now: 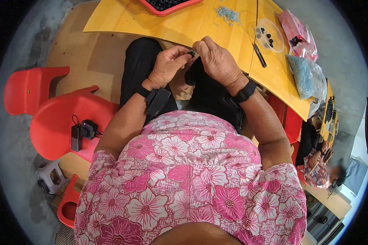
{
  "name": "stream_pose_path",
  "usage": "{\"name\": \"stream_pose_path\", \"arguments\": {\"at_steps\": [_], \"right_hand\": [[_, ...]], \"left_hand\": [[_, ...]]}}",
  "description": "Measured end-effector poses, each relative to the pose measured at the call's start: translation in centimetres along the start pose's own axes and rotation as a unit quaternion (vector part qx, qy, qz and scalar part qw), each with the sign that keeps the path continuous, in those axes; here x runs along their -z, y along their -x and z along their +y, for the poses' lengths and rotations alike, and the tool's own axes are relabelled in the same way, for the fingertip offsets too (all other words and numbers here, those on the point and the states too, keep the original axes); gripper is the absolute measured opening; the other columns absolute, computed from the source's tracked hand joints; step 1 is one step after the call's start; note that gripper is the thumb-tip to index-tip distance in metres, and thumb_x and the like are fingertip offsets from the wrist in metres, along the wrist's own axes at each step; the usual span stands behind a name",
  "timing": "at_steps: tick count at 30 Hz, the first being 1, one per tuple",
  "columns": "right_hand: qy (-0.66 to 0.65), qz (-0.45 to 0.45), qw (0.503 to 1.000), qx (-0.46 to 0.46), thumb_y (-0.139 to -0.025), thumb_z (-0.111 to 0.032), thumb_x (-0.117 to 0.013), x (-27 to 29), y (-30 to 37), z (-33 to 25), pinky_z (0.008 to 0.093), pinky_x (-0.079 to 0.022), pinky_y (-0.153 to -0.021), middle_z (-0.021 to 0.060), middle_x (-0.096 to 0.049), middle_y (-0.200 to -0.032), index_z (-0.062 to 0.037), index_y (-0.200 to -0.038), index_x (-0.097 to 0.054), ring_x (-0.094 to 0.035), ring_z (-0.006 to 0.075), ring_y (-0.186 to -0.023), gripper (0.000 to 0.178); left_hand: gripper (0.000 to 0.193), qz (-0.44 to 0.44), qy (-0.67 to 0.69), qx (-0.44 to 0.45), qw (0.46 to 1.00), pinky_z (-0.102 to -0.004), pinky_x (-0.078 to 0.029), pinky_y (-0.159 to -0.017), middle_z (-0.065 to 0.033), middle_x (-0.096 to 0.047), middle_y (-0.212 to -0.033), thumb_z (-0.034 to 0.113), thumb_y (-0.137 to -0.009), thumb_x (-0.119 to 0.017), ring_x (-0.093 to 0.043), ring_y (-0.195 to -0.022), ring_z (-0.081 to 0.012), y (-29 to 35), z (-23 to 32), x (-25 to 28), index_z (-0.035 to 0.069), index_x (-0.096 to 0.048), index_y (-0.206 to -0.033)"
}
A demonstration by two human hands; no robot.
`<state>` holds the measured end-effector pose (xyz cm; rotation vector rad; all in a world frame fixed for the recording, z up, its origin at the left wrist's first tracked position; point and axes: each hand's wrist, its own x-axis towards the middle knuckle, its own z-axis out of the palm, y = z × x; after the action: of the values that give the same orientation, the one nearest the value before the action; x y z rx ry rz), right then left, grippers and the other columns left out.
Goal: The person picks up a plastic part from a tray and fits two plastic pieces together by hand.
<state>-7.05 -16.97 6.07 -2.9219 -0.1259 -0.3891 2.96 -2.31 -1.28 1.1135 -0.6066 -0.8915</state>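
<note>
At twelve o'clock, the left hand (167,67) pinches a black bit (191,53); I can't tell the right hand's grip (218,62).

1. Upper centre: left hand (167,67) pinches a black part (191,54); right hand (218,61), fingers curled, just beside it.
2. Top: yellow surface (233,36), red tray (167,12) of black pieces, grey pile (228,15).
3. Upper right: clear dish (279,32), black tool (259,56), pink bag (292,25), grey-filled bag (300,73).
4. Left: red chair (53,126) bearing black devices (88,129).
5. Lower right: another person (316,168).
</note>
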Motion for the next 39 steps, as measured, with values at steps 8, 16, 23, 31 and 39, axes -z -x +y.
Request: {"name": "stream_pose_path", "arguments": {"at_steps": [8, 16, 23, 31, 39], "right_hand": [[0.041, -0.025, 0.999, -0.002, -0.08, -0.005, -0.053, -0.1, -1.0, -0.7, 0.0375, -0.051, -0.067, 0.0147, -0.05, -0.089, -0.0021, -0.101, -0.047, -0.059, 0.0328, -0.08, 0.022], [-0.201, 0.039, 0.974, -0.094, -0.081, -0.002, -0.058, -1.1, -1.4, -0.1, 0.0332, -0.051, -0.06, 0.0151, -0.057, -0.08, -0.0008, -0.089, -0.057, -0.061, 0.0294, -0.07, 0.009], [-0.504, 0.033, 0.822, -0.264, -0.083, 0.0, -0.062, -1.5, -2.0, -0.5, 0.0207, -0.047, -0.059, 0.0056, -0.059, -0.078, 0.0026, -0.087, -0.064, -0.057, 0.0087, -0.065, 0.005], [-0.355, 0.081, 0.928, -0.077, -0.076, -0.001, -0.067, -1.7, -3.0, 0.5, 0.0293, -0.048, -0.063, 0.0069, -0.059, -0.075, -0.0018, -0.084, -0.067, -0.059, 0.019, -0.072, 0.008], [-0.349, 0.034, 0.936, -0.013, -0.075, -0.006, -0.068, -0.8, -6.8, 1.0, 0.03, -0.047, -0.063, 0.0083, -0.058, -0.072, -0.0044, -0.085, -0.07, -0.058, 0.0221, -0.071, 0.009]], "left_hand": [[0.015, 0.025, 0.017, -0.007, 1.0, -0.0193, -0.047, -0.065, 0.0001, -0.064, -0.082, 0.012, -0.089, -0.063, -0.056, -0.071, -0.0053, -0.6, 0.2, 0.2, 0.0, -0.064, -0.097], [0.017, 0.019, 0.021, 0.004, 1.0, -0.0201, -0.044, -0.066, 0.001, -0.06, -0.086, 0.011, -0.09, -0.057, -0.051, -0.071, -0.0057, -0.5, -0.2, 0.6, 0.001, -0.063, -0.102], [0.016, -0.005, 0.066, 0.009, 0.998, -0.0199, -0.044, -0.068, 0.0012, -0.059, -0.086, 0.012, -0.09, -0.058, -0.051, -0.073, -0.0055, -0.4, 0.2, 1.3, 0.001, -0.06, -0.103], [0.014, -0.008, 0.18, 0.063, 0.982, -0.0186, -0.044, -0.068, 0.0024, -0.058, -0.086, 0.011, -0.091, -0.057, -0.051, -0.074, -0.0047, -0.8, 0.4, 1.6, 0.002, -0.061, -0.101], [0.02, -0.015, 0.319, 0.054, 0.946, -0.0246, -0.044, -0.078, 0.0021, -0.058, -0.093, 0.012, -0.092, -0.056, -0.053, -0.084, -0.0077, -1.0, 0.3, 2.7, 0.007, -0.058, -0.111]]}}
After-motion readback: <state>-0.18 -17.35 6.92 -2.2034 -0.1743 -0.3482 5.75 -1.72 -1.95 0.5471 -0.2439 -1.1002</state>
